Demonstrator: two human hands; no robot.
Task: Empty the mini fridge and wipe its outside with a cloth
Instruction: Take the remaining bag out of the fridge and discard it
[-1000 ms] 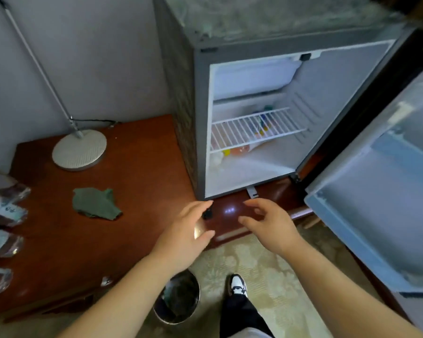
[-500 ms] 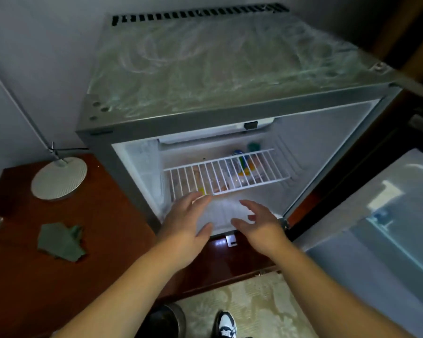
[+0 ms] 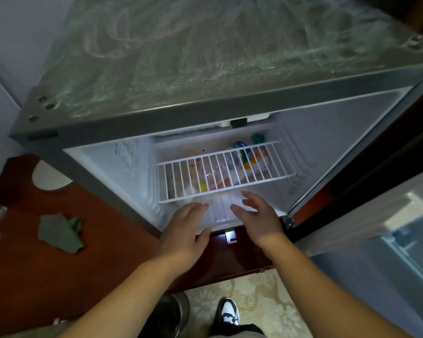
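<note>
Head view: open mini fridge (image 3: 156,120), colourful items (image 3: 239,154) beneath its wire shelf (image 3: 266,175); left hand (image 3: 183,230) and right hand (image 3: 259,218), spread and empty, at its mouth; cloth (image 3: 59,232) on desk (image 3: 108,259) beside it; emptying unfinished, wiping to come

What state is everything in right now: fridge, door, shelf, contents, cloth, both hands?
mini fridge: open, not yet emptied, top streaked.
door: swung wide open to the right.
wire shelf: in place, level.
bottles and packets: inside, toward the back, by the shelf.
cloth: crumpled, lying unheld on the wooden top.
left hand: open, empty, at the fridge's front edge.
right hand: open, empty, reaching in below the shelf.
</note>
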